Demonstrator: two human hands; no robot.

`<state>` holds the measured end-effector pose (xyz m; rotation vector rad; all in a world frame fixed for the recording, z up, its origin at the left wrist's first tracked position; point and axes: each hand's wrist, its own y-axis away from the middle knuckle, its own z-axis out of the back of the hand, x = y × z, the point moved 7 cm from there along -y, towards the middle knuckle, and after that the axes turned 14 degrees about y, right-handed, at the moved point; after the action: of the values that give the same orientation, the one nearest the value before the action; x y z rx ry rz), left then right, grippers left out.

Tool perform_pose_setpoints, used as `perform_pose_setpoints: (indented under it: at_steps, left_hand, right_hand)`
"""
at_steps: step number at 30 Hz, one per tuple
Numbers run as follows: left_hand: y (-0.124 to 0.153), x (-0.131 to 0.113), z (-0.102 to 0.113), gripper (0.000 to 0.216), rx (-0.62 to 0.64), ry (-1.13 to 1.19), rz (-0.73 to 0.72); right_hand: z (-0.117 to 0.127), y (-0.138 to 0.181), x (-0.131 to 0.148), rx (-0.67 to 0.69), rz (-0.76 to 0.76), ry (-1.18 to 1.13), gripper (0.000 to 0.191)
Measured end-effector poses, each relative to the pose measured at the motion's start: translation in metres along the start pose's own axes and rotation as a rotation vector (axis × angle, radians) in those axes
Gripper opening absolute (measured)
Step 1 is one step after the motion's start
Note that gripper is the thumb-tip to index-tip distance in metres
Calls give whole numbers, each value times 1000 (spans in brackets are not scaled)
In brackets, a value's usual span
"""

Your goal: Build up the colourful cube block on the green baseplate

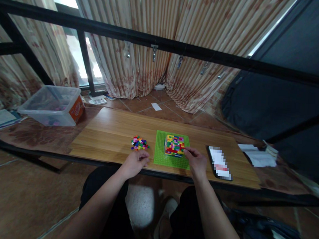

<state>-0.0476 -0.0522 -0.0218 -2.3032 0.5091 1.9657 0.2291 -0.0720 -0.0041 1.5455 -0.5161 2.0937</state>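
Note:
A block of stacked toy bricks [174,145] in many colours stands on a green baseplate [159,159]. At the block's right edge is my right hand [196,161], thumb and forefinger pinched together. Whether they grip a small brick or the block itself is too small to tell. My left hand [135,164] rests at the table's front edge, left of the baseplate, with its fingers curled in; anything inside them is hidden. Just beyond it lies a small heap of loose toy bricks [140,143] in mixed colours.
Both hands are over a wooden tabletop [115,127]. A phone [219,163] lies to the right, with white papers [255,155] farther right. A clear plastic bin [53,105] stands at the left. A black metal bar [164,43] crosses before the curtains.

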Motion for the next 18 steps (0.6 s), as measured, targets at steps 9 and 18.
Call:
perform_pose_setpoints:
  at_steps: [9,18]
  left_hand:
    - [0,1,0,10,-5,-8,-9]
    - [-2,-1,-1,9,19,-36,-20]
  right_hand:
    - [-5,-6,-11,76,-153,-138,32]
    - [-9,-2,-11,86,-182,-151,32]
